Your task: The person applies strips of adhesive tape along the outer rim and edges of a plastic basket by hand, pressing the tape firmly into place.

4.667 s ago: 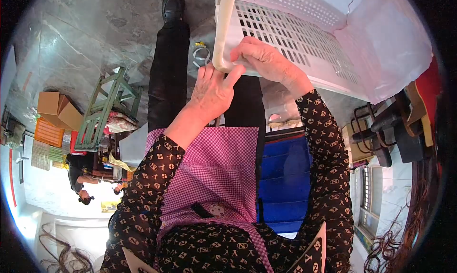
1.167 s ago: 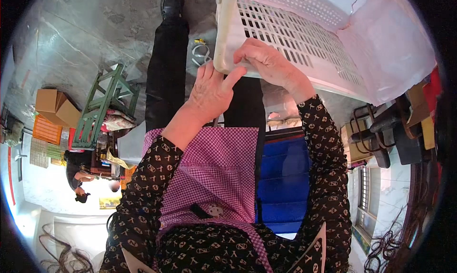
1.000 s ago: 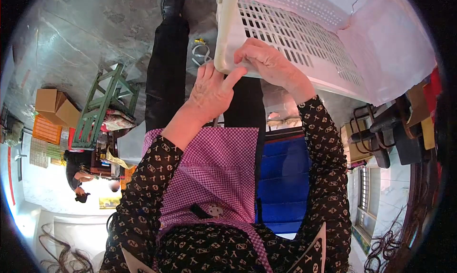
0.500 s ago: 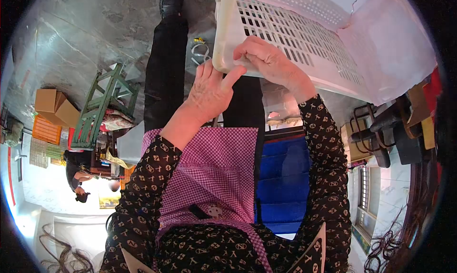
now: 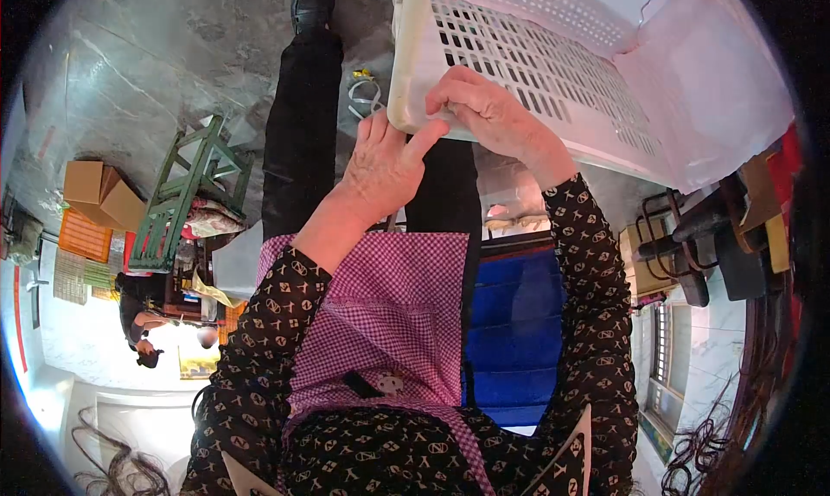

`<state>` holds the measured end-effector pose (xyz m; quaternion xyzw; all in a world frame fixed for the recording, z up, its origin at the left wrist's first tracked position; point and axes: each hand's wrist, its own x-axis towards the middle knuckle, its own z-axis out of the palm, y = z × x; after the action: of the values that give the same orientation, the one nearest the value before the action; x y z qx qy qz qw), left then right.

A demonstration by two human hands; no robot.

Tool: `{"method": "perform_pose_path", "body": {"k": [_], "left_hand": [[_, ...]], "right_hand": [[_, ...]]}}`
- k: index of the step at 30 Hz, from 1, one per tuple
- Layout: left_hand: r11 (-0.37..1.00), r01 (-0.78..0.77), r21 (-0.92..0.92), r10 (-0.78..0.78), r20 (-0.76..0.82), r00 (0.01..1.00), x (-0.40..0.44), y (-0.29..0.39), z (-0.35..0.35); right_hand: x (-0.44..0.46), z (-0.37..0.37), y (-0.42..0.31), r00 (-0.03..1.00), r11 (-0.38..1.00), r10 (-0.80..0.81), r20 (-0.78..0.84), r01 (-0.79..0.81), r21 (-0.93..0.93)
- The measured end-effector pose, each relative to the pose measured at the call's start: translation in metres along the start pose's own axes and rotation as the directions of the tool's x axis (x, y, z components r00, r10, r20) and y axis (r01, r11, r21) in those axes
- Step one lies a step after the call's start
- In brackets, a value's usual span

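A white plastic basket (image 5: 418, 46) with slotted sides is tipped up in front of me at the upper right. My left hand (image 5: 380, 160) is wrapped round its near corner, fingers behind the rim and thumb stretched along it. Just inside that corner, my right hand (image 5: 486, 111) has its fingers curled in a pinch against the basket's smooth wall. Whatever lies between those fingertips is too small or hidden to make out. A pale, thin plastic sheet (image 5: 709, 89) covers the far part of the basket.
On the grey floor lies a white strap loop (image 5: 364, 96) beside my dark-trousered leg (image 5: 298, 124). To the left are a green wooden stool (image 5: 177, 198) and a cardboard box (image 5: 104, 193). Dark chairs (image 5: 700, 245) stand at right. Another person (image 5: 140, 316) is far off left.
Both hands and the basket have barely shifted. The right fingers stay pinched at the same corner, and the left hand keeps its hold.
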<state>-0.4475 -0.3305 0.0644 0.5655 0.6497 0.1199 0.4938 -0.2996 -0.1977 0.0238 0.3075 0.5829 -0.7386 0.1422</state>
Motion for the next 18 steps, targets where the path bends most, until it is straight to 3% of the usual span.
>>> {"method": "perform_pose_path", "body": {"k": [18], "left_hand": [[1.000, -0.009, -0.020, 0.010, 0.021, 1.000, 0.0011, -0.0019, -0.0036]], "right_hand": [[-0.0005, 0.0023, 0.0070, 0.999, 0.999, -0.040, -0.017, 0.040, 0.037]]}}
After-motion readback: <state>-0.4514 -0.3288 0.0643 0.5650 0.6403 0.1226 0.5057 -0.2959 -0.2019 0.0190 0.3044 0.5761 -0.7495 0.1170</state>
